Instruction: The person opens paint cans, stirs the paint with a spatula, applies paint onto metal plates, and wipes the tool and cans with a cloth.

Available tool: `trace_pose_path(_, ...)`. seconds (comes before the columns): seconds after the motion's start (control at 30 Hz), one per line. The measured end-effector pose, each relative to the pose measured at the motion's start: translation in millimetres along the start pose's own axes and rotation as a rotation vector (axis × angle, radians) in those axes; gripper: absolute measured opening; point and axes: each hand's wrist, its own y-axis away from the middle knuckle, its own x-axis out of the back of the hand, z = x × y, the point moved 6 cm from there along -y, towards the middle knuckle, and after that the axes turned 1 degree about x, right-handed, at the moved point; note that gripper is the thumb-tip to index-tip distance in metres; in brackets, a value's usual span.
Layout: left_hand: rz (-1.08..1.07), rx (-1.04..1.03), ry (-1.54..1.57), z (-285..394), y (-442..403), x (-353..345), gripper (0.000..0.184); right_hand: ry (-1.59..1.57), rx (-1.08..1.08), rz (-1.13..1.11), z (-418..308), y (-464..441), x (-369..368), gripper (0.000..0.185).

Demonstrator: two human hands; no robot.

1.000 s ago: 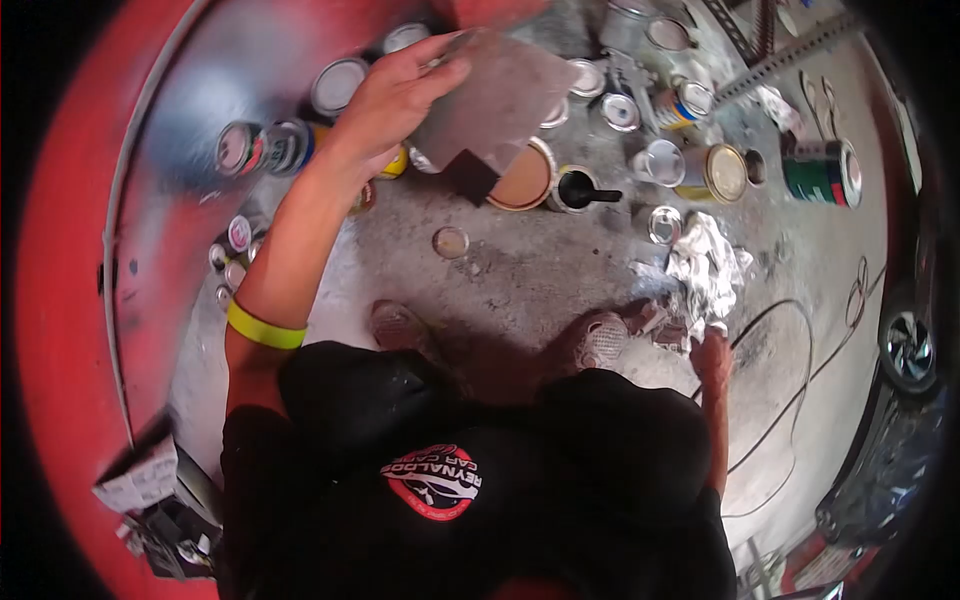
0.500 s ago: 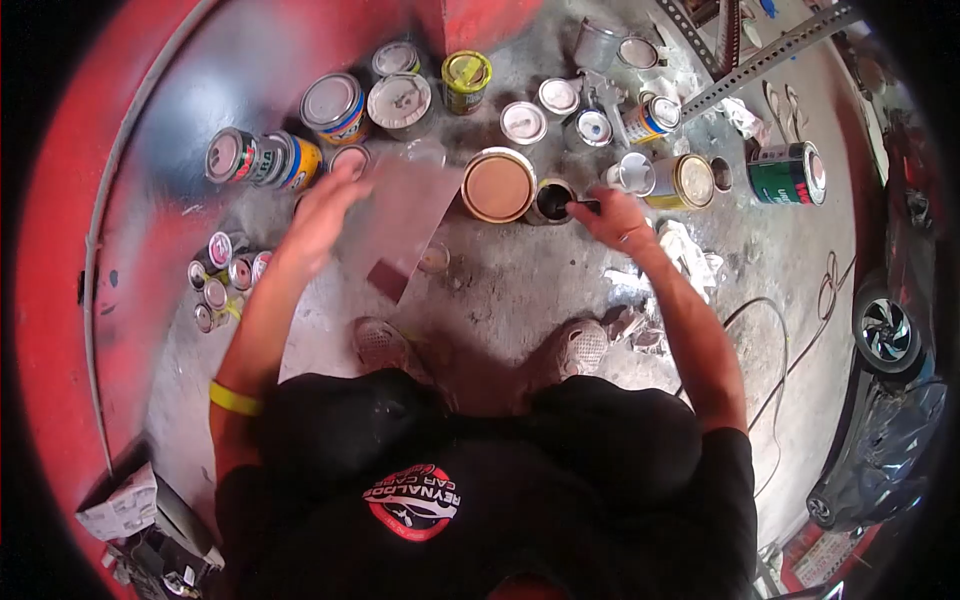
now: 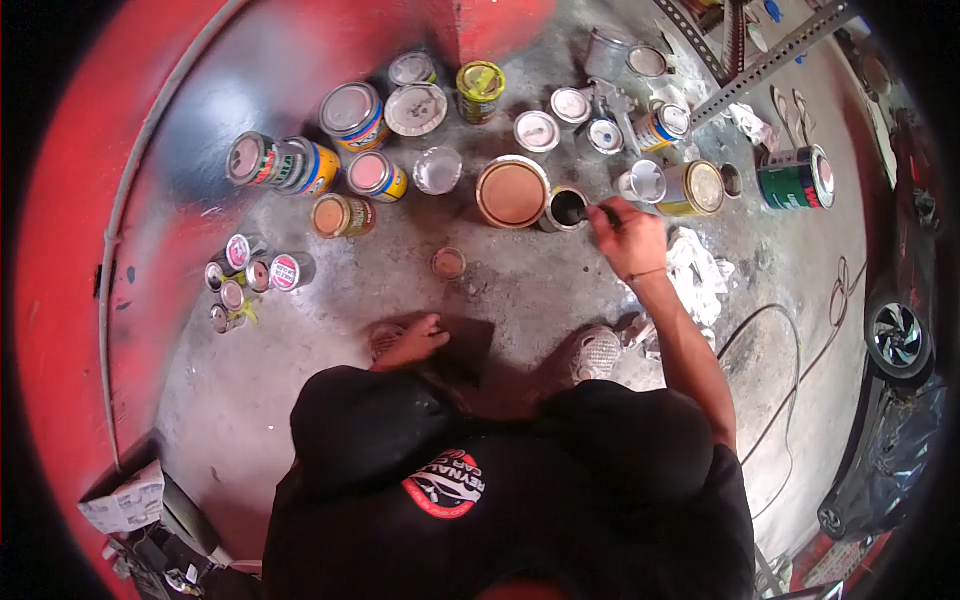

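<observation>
My right hand (image 3: pixel 632 242) is closed at the rim of a small open can (image 3: pixel 566 208) with dark contents. Its fingers pinch a dark, thin stick-like handle that reaches into the can; its lower end is hidden. A larger can of brown paint (image 3: pixel 512 193) stands beside it, touching or nearly so. My left hand (image 3: pixel 424 341) is low between my knees, over my left shoe, its fingers closed at the edge of a dark flat sheet (image 3: pixel 470 348). Past that hand, a small round lid or cup (image 3: pixel 449 263) lies on the floor.
Several paint cans stand farther left, including a pink-topped can (image 3: pixel 372 174) and a yellow-stained can (image 3: pixel 481 90). A clear cup (image 3: pixel 438 170) and a white cup (image 3: pixel 642 182) flank the middle. Crumpled paper (image 3: pixel 693 270) and a cable (image 3: pixel 790 400) lie right; a metal frame (image 3: pixel 765 65) stands beyond.
My left hand has come down and toward me from above the left cans, bringing the sheet with it. The right hand stays at the dark can. The view has shifted slightly.
</observation>
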Motion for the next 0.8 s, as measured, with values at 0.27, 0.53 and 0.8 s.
trace_pose_path(0.27,0.218,-0.240,-0.898,140,30,17,0.044,-0.084,-0.152,0.063,26,16,13,0.025)
trace_pose_path(0.53,0.253,-0.543,-1.015,176,-7,34,0.058,-0.572,-0.385,0.089,60,31,-2,0.030)
trace_pose_path(0.8,0.190,-0.601,-1.265,183,-34,10,0.067,-0.725,-0.498,0.056,67,42,11,0.030)
